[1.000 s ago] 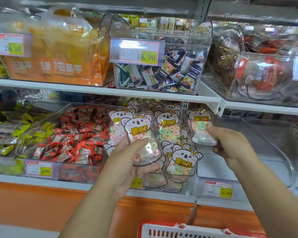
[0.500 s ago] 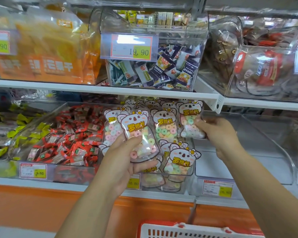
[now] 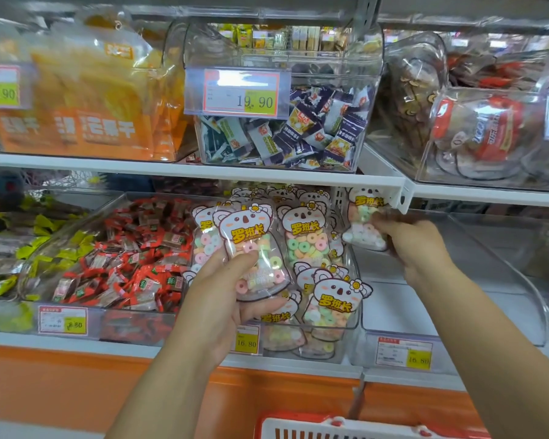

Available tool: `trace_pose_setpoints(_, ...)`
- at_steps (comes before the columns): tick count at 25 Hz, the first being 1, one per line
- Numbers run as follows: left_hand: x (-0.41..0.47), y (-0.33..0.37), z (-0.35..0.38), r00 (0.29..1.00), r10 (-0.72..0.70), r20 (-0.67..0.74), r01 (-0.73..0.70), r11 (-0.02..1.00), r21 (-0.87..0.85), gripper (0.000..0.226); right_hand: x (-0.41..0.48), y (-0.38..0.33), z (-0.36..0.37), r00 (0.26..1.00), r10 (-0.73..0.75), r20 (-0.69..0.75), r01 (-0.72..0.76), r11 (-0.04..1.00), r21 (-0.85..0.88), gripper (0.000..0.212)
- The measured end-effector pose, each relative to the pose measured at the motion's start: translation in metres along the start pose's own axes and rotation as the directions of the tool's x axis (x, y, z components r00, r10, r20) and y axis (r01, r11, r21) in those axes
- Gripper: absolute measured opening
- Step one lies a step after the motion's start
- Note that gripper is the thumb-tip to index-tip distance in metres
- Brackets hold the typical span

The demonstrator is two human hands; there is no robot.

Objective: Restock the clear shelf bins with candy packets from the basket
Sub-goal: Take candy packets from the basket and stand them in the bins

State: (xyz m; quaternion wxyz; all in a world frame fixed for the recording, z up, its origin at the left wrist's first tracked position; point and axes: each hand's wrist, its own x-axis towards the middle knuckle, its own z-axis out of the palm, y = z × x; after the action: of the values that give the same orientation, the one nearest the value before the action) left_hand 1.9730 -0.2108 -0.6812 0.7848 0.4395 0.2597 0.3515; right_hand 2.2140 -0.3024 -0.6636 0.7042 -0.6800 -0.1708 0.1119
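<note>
My left hand (image 3: 222,299) grips a koala-shaped candy packet (image 3: 251,248) of pastel rings, held upright in front of the middle clear bin (image 3: 352,312) on the lower shelf. That bin holds several of the same packets (image 3: 308,236), standing in rows. My right hand (image 3: 415,248) pinches a second koala packet (image 3: 363,223) at the bin's right rear corner, just under the upper shelf edge. The red and white basket (image 3: 346,427) shows only its rim at the bottom of the view.
A bin of red-wrapped candies (image 3: 124,255) sits left of the koala bin. A mostly bare clear bin (image 3: 457,296) lies to its right. The upper shelf (image 3: 203,171) carries an orange-bag bin, a bin of dark wrapped sweets (image 3: 282,134) and jars on the right.
My right hand has carried its packet up and back, from beside the front row to the bin's right rear corner. My left hand has held its packet nearly still.
</note>
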Motion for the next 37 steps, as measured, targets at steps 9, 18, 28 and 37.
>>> trace_pose_setpoints(9, 0.009, 0.003, 0.011, 0.997, 0.072, 0.005, -0.072, 0.993, 0.098, 0.013, 0.030, 0.001, 0.030, 0.996, 0.046, 0.073, -0.037, 0.992, -0.123, 0.015)
trace_pose_setpoints(18, 0.016, 0.000, 0.006, 0.998, 0.056, -0.023, -0.053, 0.992, 0.117, 0.030, 0.022, 0.003, 0.054, 0.977, 0.045, 0.210, 0.040, 0.923, -0.383, 0.022)
trace_pose_setpoints(28, 0.008, -0.003, 0.014, 0.993, 0.057, 0.100, -0.069, 0.990, 0.120, 0.032, -0.042, 0.001, 0.011, 0.977, -0.119, 0.178, 0.150, 0.973, -0.175, 0.015)
trace_pose_setpoints(37, 0.012, -0.014, 0.030, 0.933, 0.298, 0.200, -0.356, 0.699, 0.620, 0.022, -0.066, -0.021, 0.005, 0.868, -0.181, 0.462, 0.270, 0.954, -0.134, 0.008)
